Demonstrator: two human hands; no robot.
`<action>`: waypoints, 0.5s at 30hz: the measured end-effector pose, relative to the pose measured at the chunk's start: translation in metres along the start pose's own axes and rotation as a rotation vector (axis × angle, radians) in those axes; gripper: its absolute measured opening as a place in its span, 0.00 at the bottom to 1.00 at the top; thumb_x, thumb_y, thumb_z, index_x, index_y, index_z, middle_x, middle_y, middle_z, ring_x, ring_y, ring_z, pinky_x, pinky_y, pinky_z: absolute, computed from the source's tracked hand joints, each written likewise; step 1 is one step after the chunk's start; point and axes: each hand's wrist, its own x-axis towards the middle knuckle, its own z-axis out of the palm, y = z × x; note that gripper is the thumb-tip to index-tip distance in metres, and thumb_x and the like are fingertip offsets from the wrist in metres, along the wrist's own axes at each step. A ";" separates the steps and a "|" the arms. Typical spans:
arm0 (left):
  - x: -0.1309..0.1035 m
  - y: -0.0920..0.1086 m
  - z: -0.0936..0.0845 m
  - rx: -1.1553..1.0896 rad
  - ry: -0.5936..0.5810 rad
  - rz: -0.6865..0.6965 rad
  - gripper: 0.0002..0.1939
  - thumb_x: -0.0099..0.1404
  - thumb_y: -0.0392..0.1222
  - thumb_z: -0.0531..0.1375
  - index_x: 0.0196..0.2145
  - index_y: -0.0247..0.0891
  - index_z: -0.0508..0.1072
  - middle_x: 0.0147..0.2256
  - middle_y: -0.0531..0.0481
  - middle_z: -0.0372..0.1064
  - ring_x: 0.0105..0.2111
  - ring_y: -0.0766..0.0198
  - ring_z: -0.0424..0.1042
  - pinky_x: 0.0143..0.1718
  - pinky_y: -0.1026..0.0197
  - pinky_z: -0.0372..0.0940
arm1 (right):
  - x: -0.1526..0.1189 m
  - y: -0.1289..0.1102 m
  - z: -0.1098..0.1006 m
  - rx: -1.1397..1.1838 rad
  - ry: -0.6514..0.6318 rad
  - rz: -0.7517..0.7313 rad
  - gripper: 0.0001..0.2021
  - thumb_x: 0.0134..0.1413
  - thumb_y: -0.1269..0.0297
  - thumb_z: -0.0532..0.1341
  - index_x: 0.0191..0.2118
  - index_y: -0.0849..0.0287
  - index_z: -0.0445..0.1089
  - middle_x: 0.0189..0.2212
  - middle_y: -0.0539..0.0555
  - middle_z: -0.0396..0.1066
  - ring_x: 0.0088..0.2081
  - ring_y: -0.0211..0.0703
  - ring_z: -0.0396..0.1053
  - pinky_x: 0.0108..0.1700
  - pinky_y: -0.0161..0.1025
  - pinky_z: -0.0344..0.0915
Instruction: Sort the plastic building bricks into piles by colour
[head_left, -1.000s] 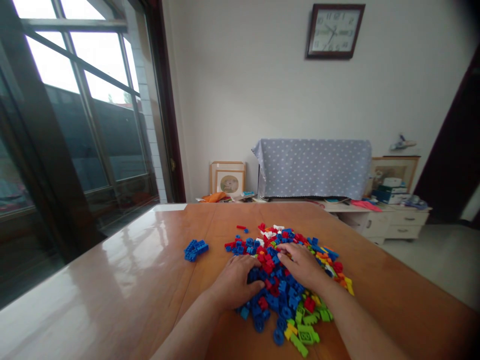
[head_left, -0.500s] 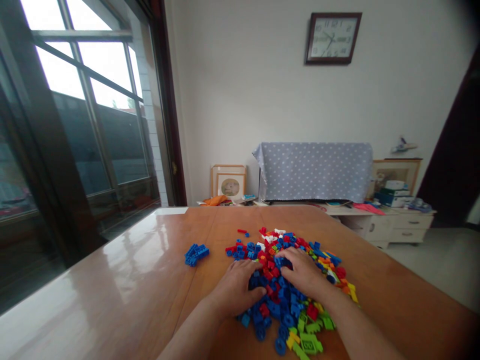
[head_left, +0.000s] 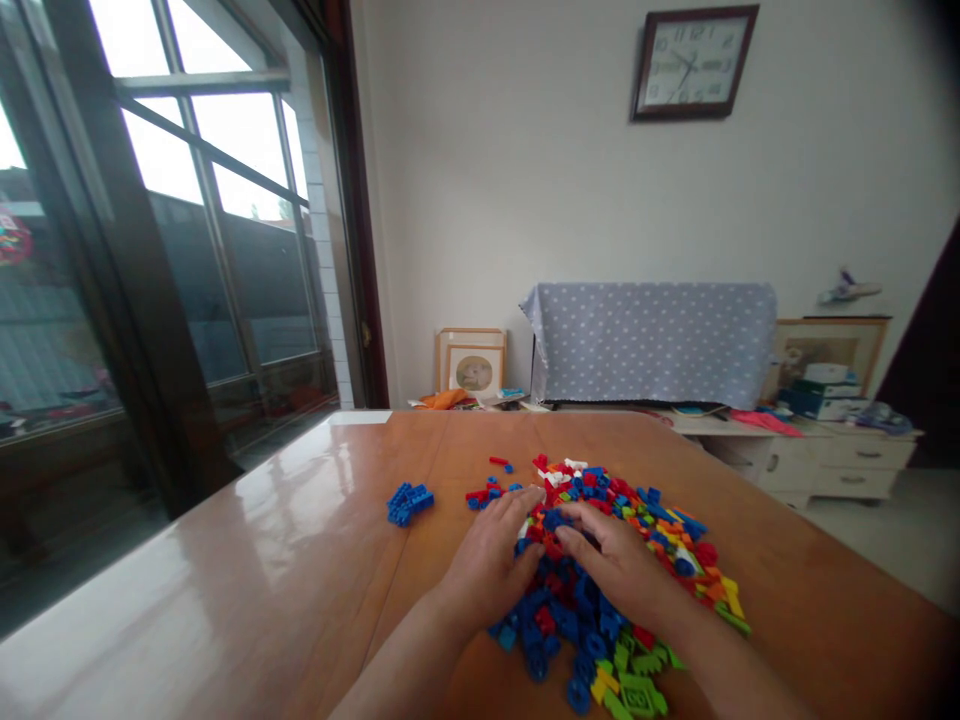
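Observation:
A heap of mixed toy building bricks (head_left: 570,590) in blue, red, green, yellow, orange and white lies on the wooden table. Over its left side is my left hand (head_left: 491,550), fingers stretched forward and thumb apart. My right hand (head_left: 619,560) reaches over the middle of the heap, its fingers bent and its thumb apart from them. Between the hands, a blue brick (head_left: 553,519) lies by my right fingertips; whether they touch it I cannot make out. Bricks under both palms are hidden. Apart to the left sits a small cluster of blue bricks (head_left: 409,503).
The glossy wooden table (head_left: 285,580) extends to both sides. A red stick-shaped piece (head_left: 498,461) lies beyond the heap. Behind the table stand a cloth-covered object (head_left: 652,345) and a white cabinet (head_left: 840,465). A large window (head_left: 225,240) is at the left.
Both hands have shifted a little forward and closer together over the heap. My left hand now covers more of the bricks. The whole view has turned slightly left.

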 end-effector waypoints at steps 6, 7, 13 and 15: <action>0.002 0.014 -0.004 -0.028 -0.061 0.026 0.22 0.64 0.34 0.58 0.55 0.46 0.70 0.49 0.47 0.72 0.51 0.54 0.68 0.54 0.53 0.63 | -0.004 0.001 0.011 0.201 -0.097 0.063 0.19 0.65 0.48 0.55 0.52 0.55 0.68 0.30 0.49 0.72 0.31 0.43 0.70 0.33 0.38 0.66; 0.002 0.014 -0.004 -0.019 -0.059 0.020 0.21 0.63 0.34 0.58 0.53 0.45 0.71 0.48 0.46 0.72 0.50 0.54 0.69 0.52 0.54 0.63 | -0.004 0.002 0.012 0.220 -0.091 0.072 0.20 0.64 0.47 0.55 0.52 0.56 0.67 0.29 0.49 0.72 0.31 0.43 0.70 0.33 0.37 0.65; 0.001 -0.010 -0.015 0.172 0.013 -0.122 0.13 0.63 0.41 0.60 0.46 0.45 0.75 0.44 0.47 0.73 0.46 0.54 0.70 0.48 0.54 0.63 | -0.005 0.005 0.006 0.120 0.085 0.074 0.22 0.64 0.47 0.55 0.56 0.54 0.63 0.27 0.47 0.68 0.30 0.42 0.67 0.32 0.37 0.62; -0.001 -0.025 -0.024 0.280 0.047 -0.234 0.12 0.63 0.42 0.60 0.45 0.45 0.75 0.44 0.48 0.73 0.47 0.53 0.70 0.47 0.54 0.62 | -0.005 0.007 0.002 0.074 0.118 0.081 0.22 0.63 0.47 0.55 0.55 0.54 0.65 0.27 0.47 0.69 0.29 0.42 0.67 0.32 0.38 0.63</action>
